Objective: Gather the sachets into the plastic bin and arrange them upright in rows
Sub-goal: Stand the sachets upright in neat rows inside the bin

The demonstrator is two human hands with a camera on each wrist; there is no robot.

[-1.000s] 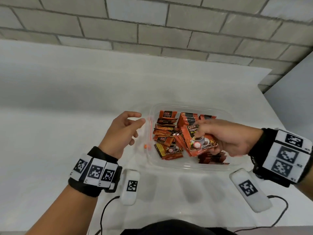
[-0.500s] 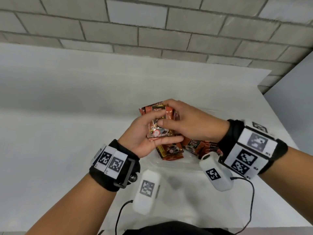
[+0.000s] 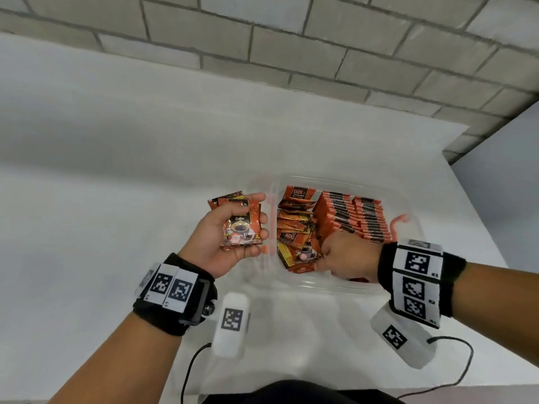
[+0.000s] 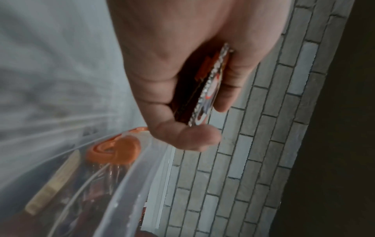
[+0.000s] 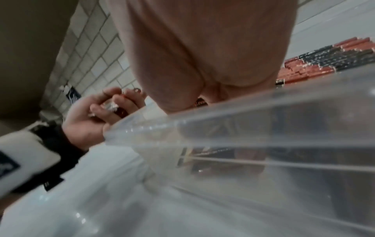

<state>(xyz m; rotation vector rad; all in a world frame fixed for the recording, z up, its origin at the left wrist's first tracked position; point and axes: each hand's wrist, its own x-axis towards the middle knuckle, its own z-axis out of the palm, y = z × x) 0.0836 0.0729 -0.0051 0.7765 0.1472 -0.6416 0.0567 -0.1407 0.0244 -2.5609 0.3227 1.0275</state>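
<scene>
Orange foil sachets fill much of the clear plastic bin, a shallow rounded tub with a glossy see-through wall, sitting at centre right of the head view on a smooth white table. Along the bin's right half, two rows of upright sachets stand packed edge to edge, their crimped orange and black tops forming ribbed bands. In the left half, loose sachets lie flat and overlapping in a jumble, printed faces up.

Left of the bin, the left hand is raised palm-up and grasps a small stack of sachets, thumb across the glossy front that shows a coffee cup, fingers curled behind; the left wrist view shows the stack's serrated edge pinched between thumb and fingers. The right hand reaches down into the near part of the bin among the loose packets, knuckles up; its fingertips are hidden, so whether they grasp anything cannot be told.

An orange clip curves on the bin's right rim, and another orange latch shows on the left side. Grey brick wall runs across the top of the frame.
</scene>
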